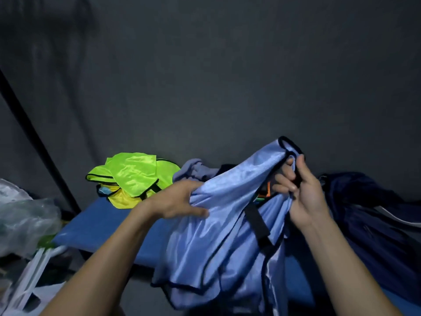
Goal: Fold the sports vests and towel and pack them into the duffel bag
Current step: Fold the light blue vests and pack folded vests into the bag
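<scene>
A light blue sports vest (223, 236) with black trim hangs bunched above the blue table (100, 224). My left hand (180, 199) grips a fold of it on the left. My right hand (303, 190) pinches its black-edged strap near the top right. Behind the left hand lie neon green and yellow vests (134, 174) in a loose pile. A pale blue cloth (193, 171), possibly the towel, is crumpled behind the vest. The dark navy duffel bag (364, 206) slumps at the right. A bit of orange fabric (268, 190) peeks out behind the vest.
A clear plastic bag (25, 215) sits at the left edge beside a white rack (41, 265). A dark grey curtain (216, 76) forms the backdrop close behind the table. A black pole (38, 142) slants down at the left.
</scene>
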Available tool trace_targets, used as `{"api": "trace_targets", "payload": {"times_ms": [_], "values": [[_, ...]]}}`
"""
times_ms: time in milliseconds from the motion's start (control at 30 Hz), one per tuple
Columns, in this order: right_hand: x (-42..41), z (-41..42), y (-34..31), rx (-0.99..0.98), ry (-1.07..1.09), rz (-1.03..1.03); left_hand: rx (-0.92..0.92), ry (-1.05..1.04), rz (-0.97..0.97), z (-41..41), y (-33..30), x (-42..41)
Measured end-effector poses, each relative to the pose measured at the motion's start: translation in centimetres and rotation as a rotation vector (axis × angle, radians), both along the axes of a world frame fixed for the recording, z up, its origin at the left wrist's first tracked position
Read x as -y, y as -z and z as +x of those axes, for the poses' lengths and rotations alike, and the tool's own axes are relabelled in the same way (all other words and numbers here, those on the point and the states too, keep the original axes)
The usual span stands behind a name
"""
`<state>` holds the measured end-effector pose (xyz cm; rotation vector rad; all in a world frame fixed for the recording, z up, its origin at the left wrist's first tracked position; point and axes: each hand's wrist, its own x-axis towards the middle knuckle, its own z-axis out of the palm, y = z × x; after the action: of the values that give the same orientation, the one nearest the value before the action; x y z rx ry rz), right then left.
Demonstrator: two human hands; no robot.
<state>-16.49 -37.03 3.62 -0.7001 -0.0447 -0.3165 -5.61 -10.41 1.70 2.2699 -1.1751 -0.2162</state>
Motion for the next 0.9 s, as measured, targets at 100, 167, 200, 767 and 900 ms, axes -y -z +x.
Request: {"api": "trace_targets", "payload": {"times_ms": [100, 167, 200, 767, 900], "values": [[1.0, 0.1, 0.5, -0.040, 0.081, -0.091, -0.098, -0.099, -0.098, 0.3, 0.9, -0.1], [0.6, 0.2, 1.2, -0.114, 0.120, -0.293, -0.293, -0.181, -0.361, -0.1, 0.6, 0.1], [0.1, 0.1, 1.3, -0.139, 0.122, -0.409, -0.390, -0.211, -0.508, -0.3, 0.2, 0.5], [-2.6, 1.7, 0.4, -0.257, 0.319, -0.520, -0.397, -0.116, -0.708, -2.2, -0.7, 3.3], [-1.5, 2.3, -1.0, -0.223, 0.390, -0.288, -0.384, 0.037, -0.302, -3.2, 0.3, 3.1]]}}
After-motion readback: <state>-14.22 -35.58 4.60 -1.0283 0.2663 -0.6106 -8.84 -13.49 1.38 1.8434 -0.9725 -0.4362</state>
